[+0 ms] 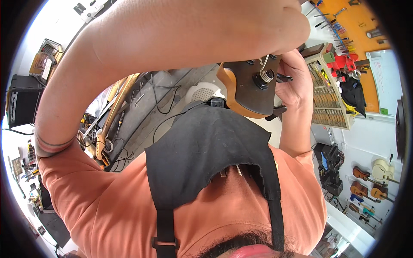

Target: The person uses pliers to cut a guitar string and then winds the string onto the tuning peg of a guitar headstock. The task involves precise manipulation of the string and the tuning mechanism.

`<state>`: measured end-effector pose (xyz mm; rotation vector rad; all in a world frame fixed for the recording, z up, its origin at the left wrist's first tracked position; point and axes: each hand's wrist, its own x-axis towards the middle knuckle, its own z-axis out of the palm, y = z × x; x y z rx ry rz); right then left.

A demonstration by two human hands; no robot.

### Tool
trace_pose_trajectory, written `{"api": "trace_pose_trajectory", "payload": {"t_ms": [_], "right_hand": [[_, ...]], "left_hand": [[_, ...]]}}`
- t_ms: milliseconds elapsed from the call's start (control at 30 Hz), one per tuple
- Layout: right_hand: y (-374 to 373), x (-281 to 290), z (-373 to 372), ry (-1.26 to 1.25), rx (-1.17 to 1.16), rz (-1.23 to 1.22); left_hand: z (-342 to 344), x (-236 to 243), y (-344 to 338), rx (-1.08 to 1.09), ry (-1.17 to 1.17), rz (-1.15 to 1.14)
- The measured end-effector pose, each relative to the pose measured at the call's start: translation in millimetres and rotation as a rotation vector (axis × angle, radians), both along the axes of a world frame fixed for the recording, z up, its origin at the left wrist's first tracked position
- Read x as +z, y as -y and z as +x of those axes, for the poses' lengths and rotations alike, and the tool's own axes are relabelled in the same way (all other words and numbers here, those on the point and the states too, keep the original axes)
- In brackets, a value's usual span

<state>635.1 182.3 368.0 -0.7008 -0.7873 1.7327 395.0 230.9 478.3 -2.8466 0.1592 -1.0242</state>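
Observation:
A guitar headstock [254,92] with a dark face and pale wood side is held up in front of my chest. A thick string [267,76] coils around one black tuning post [262,81] and runs upward. Black tuning keys [277,112] stick out along its right edge. My right hand [296,79] is curled against that edge, its fingers partly hidden behind the headstock and my other hand. Across the top my left arm reaches over, and my left hand [294,26] is closed above the string, with its fingertips out of sight.
A wooden guitar neck [101,144], tools and cables lie on a grey work surface [144,107] to the left. A round perforated white stool seat [201,92] is beyond my black apron [206,150]. At right are a drawer cabinet [329,99] and wall-hung guitars [361,189].

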Motion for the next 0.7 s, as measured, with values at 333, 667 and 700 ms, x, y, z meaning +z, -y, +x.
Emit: {"api": "trace_pose_trajectory", "payload": {"t_ms": [333,667,700], "right_hand": [[-1,-4,-1,-0.026,0.038,0.023],[1,-3,-3,-0.033,0.032,0.031],[1,-4,-2,-0.035,0.03,0.036]], "left_hand": [[-7,4,3,0.215,-0.298,-0.066],[-11,10,12,0.262,-0.348,-0.167],[-11,10,10,0.236,-0.341,-0.185]]}}
